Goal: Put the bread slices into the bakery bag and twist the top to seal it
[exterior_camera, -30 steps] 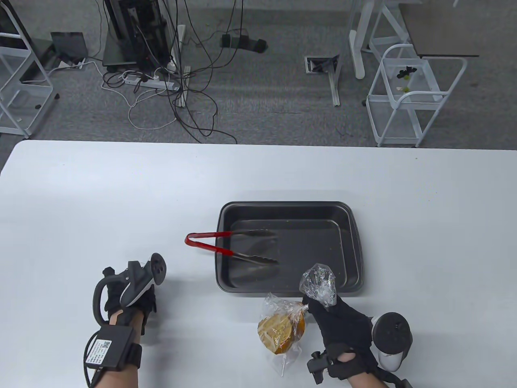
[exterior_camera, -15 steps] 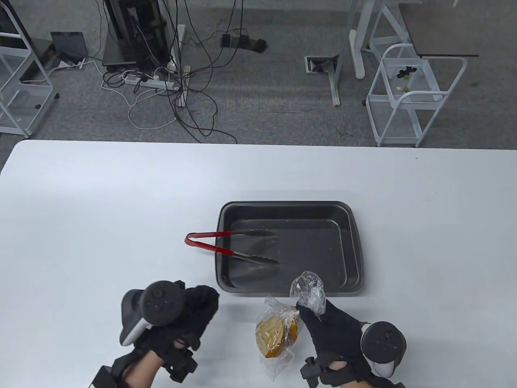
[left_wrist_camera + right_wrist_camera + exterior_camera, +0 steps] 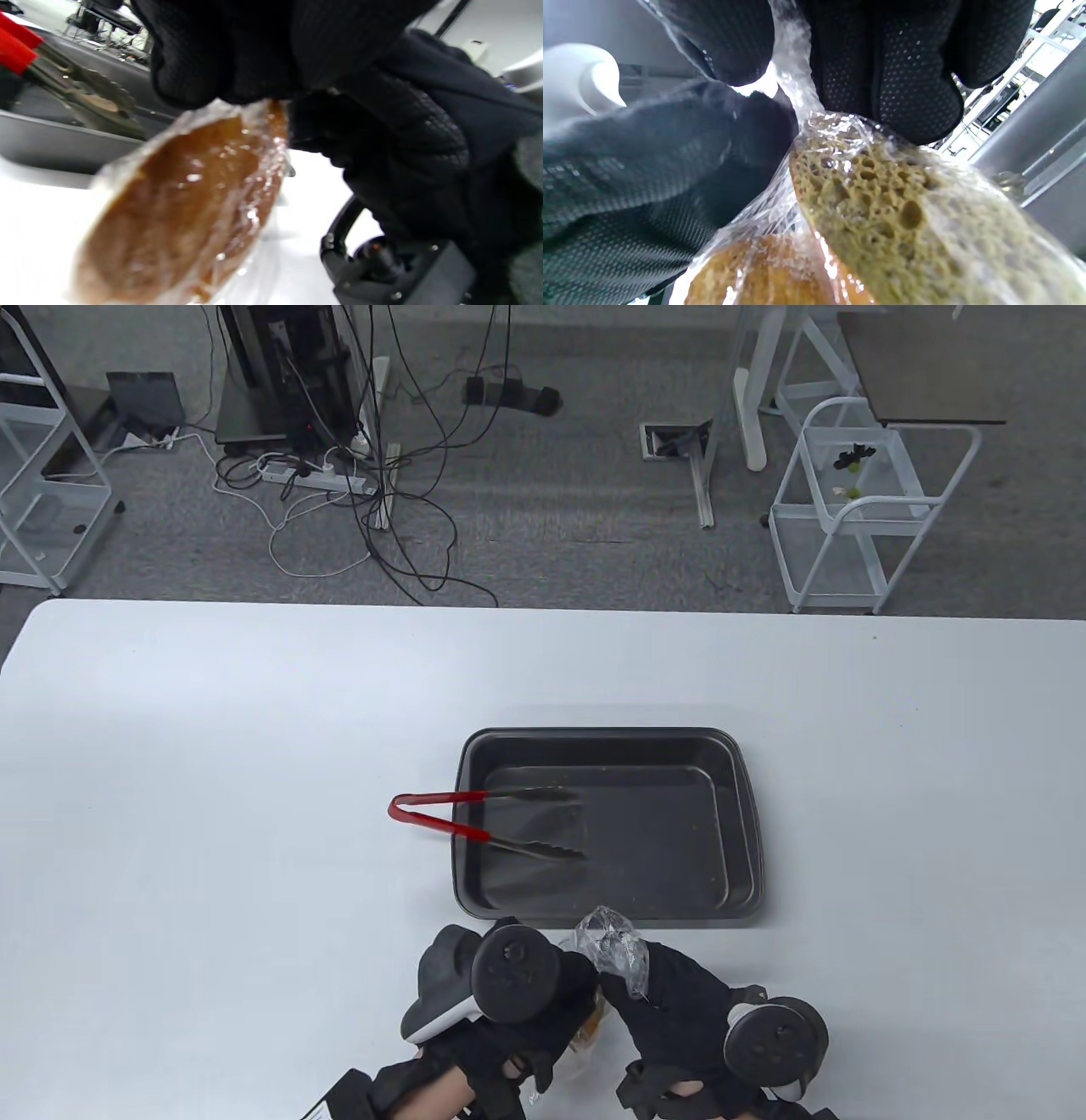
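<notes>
The clear bakery bag (image 3: pixel 612 943) holds two brown bread slices (image 3: pixel 903 212) near the table's front edge, just in front of the tray. My right hand (image 3: pixel 649 988) grips the bag's gathered neck (image 3: pixel 793 63), and the crumpled top sticks out above the glove. My left hand (image 3: pixel 567 986) is pressed in from the left, its fingers (image 3: pixel 220 51) curled onto the bag just above the bread (image 3: pixel 182 203). From above the two gloves and trackers hide nearly all of the bread.
A dark baking tray (image 3: pixel 738 814) lies just beyond the hands, with red-handled tongs (image 3: pixel 475 823) resting over its left rim. White table (image 3: pixel 212 780) stretches to the left and right. Cables and white carts stand on the floor beyond.
My left hand has swept right from the table's left front to the bag and closed on it. My right hand and the bag have shifted slightly left and toward me.
</notes>
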